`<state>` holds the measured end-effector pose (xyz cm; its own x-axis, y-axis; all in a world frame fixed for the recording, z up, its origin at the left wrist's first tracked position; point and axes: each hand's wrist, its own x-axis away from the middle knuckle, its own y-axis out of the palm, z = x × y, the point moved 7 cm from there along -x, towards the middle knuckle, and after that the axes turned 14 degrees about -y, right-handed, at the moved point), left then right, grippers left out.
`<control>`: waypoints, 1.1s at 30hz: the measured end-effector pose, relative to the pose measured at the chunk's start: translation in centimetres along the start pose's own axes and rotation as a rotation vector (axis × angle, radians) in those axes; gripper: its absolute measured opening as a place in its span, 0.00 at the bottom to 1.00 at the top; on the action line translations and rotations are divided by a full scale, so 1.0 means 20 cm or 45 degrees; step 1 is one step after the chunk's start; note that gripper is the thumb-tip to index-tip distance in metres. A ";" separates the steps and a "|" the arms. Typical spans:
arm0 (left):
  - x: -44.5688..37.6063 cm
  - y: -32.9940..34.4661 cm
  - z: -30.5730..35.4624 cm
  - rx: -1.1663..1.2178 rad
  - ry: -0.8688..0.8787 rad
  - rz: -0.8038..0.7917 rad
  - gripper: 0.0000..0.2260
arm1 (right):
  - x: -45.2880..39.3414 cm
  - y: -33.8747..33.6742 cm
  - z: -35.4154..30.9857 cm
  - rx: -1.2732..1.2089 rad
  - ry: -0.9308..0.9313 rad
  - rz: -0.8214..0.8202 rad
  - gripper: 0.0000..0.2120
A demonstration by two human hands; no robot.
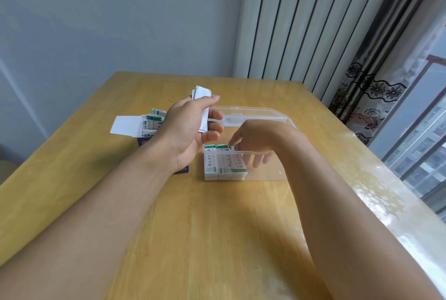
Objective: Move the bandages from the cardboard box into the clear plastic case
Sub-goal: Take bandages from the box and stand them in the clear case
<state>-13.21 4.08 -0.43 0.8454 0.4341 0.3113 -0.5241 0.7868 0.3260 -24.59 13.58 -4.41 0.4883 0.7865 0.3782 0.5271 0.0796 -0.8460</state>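
Left grip [190, 128] holds bandages [202, 106] above case [265, 167].

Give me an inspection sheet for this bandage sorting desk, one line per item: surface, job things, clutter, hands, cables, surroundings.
Surface: wooden table, glare along its right edge.
Job's things: clear plastic case with lid open, upright stacks of bandages in the case filling its left end; cardboard box open to its left, with bandages in the box.
Clutter: nothing seen.
Hands: left hand raised, holding a bundle of bandages; right hand reaching into the case, fingers at the stacked bandages.
Cables: nothing seen.
Surroundings: grey wall, white ribbed radiator, patterned curtain, window at right.
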 end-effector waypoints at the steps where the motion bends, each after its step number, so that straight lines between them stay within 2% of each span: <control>1: 0.00 0.00 0.00 -0.001 0.000 0.000 0.05 | 0.00 0.00 0.00 0.011 -0.012 0.002 0.22; 7: 0.00 0.00 0.00 0.003 -0.004 -0.003 0.06 | 0.00 0.00 0.01 0.011 0.021 -0.015 0.18; 18: 0.00 0.00 0.01 0.002 -0.001 -0.006 0.07 | 0.01 0.01 0.00 -0.004 0.058 -0.087 0.20; 28: 0.00 0.00 0.01 -0.007 -0.005 -0.004 0.08 | 0.00 0.00 0.02 -0.018 0.090 -0.043 0.20; 33: 0.00 0.00 0.01 -0.009 -0.009 -0.007 0.07 | 0.01 -0.01 0.01 -0.042 0.051 -0.001 0.15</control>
<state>-13.24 3.99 -0.35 0.8473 0.4269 0.3160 -0.5189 0.7923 0.3210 -24.80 13.87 -4.32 0.5151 0.7611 0.3942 0.5497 0.0596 -0.8333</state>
